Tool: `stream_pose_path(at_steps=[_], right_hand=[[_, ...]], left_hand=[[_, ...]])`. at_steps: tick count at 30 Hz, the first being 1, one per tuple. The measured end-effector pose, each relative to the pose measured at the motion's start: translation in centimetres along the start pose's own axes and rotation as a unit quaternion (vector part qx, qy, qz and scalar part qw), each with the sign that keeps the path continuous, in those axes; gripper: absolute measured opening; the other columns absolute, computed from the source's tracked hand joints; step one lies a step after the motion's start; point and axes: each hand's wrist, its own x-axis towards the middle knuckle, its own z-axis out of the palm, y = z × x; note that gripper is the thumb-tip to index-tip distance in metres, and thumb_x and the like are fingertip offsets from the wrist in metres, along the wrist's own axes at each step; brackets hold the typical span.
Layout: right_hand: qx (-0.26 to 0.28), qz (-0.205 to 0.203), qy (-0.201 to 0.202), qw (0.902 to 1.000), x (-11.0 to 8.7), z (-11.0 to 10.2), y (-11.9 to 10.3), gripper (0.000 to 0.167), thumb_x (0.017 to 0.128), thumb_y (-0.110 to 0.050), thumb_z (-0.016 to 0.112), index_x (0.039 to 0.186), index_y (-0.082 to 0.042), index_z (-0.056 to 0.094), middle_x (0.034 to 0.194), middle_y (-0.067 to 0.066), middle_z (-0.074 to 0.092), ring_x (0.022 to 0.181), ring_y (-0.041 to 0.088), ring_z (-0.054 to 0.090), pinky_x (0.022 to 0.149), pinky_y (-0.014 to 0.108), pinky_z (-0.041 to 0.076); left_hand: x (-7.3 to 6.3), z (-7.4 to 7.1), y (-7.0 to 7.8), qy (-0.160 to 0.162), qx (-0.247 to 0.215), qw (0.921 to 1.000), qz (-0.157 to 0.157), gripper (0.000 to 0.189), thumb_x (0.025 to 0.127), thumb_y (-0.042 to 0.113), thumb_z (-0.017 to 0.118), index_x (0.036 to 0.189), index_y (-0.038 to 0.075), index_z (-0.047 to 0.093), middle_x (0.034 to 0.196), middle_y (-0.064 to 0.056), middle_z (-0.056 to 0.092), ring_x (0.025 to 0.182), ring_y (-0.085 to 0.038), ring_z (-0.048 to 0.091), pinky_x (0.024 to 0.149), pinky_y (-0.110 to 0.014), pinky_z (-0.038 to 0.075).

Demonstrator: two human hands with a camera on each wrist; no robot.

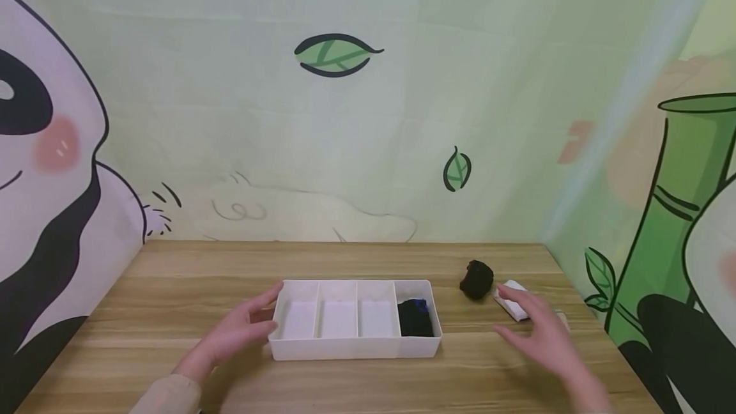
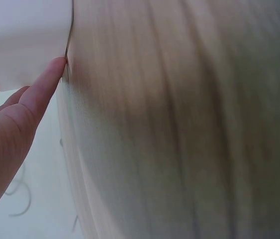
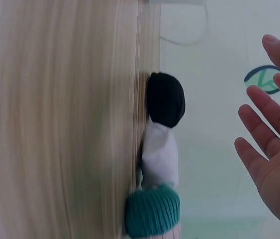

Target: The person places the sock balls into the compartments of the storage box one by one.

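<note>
Progress appears slight, judged by how the things are placed. A long white plastic box (image 1: 351,350), divided by thin walls into four compartments in a row, is set on a light brown wood-grain table (image 1: 356,387). Only the rightmost compartment (image 1: 413,289) is occupied: a folded black fabric piece with a touch of blue (image 1: 415,320) is seated low inside it, below the rim, and that portion may be counted as done. Nothing is seen in the other three compartments, so most of the filling seems to be left. Outside the box, to its right, a rounded black fabric bundle (image 1: 477,280) and a small white fabric bundle (image 1: 510,307) are seen lying on the table; in the right wrist view a teal ribbed fabric bundle (image 3: 153,211) is shown next in the same line, with a pale pink edge (image 3: 168,233) of something cut off at the frame below it. Whether further pieces are present cannot be told. The box is touched at its left end by the left hand (image 1: 232,335), whose fingers and thumb are spread along that end without being wrapped round it. The right hand (image 1: 543,337) is held near the white bundle with fingers parted and thumb well away from them; nothing is grasped by it, and no bundle appears to be lifted.
</note>
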Motion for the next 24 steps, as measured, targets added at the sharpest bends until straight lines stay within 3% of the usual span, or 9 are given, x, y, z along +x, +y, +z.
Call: stream_pose_path(at_steps=[8, 15, 19, 24], right_hand=[[0.000, 0.042, -0.002, 0.9991, -1.0, -1.4, 1.2, 0.075, 0.067, -0.003, 0.088, 0.136, -0.009, 0.059, 0.119, 0.012, 0.066, 0.110, 0.019, 0.052, 0.097, 0.010, 0.025], [-0.009, 0.049, -0.007, 0.9988, -1.7, -2.6, 2.5, 0.070, 0.068, -0.004, 0.088, 0.133, -0.003, 0.059, 0.122, 0.015, 0.064, 0.112, 0.014, 0.050, 0.096, 0.005, 0.021], [-0.038, 0.047, -0.013, 0.9981, -2.0, -3.3, 3.2, 0.072, 0.067, -0.006, 0.089, 0.132, -0.002, 0.059, 0.119, 0.016, 0.065, 0.108, 0.022, 0.054, 0.095, 0.013, 0.030], [-0.038, 0.065, -0.021, 0.9970, -2.4, -3.9, 3.7, 0.075, 0.068, -0.007, 0.089, 0.135, -0.001, 0.056, 0.121, 0.016, 0.064, 0.110, 0.023, 0.051, 0.092, 0.034, 0.038]], left_hand=[[0.1, 0.0, -0.1, -0.002, -0.005, 1.0000, -0.003, 0.075, 0.094, 0.010, 0.065, 0.157, 0.005, 0.024, 0.157, -0.029, 0.023, 0.131, -0.051, 0.041, 0.091, -0.034, 0.051], [0.1, 0.0, -0.1, 0.001, -0.006, 1.0000, -0.006, 0.075, 0.094, 0.009, 0.065, 0.157, 0.006, 0.024, 0.156, -0.029, 0.024, 0.131, -0.051, 0.042, 0.092, -0.036, 0.052], [0.1, 0.1, -0.2, 0.001, -0.011, 0.9999, -0.005, 0.075, 0.094, 0.008, 0.065, 0.157, 0.006, 0.024, 0.156, -0.029, 0.025, 0.131, -0.051, 0.041, 0.091, -0.035, 0.052], [0.1, 0.1, -0.1, 0.002, -0.008, 1.0000, -0.005, 0.074, 0.094, 0.007, 0.064, 0.157, 0.005, 0.025, 0.155, -0.030, 0.026, 0.131, -0.051, 0.042, 0.090, -0.035, 0.052]])
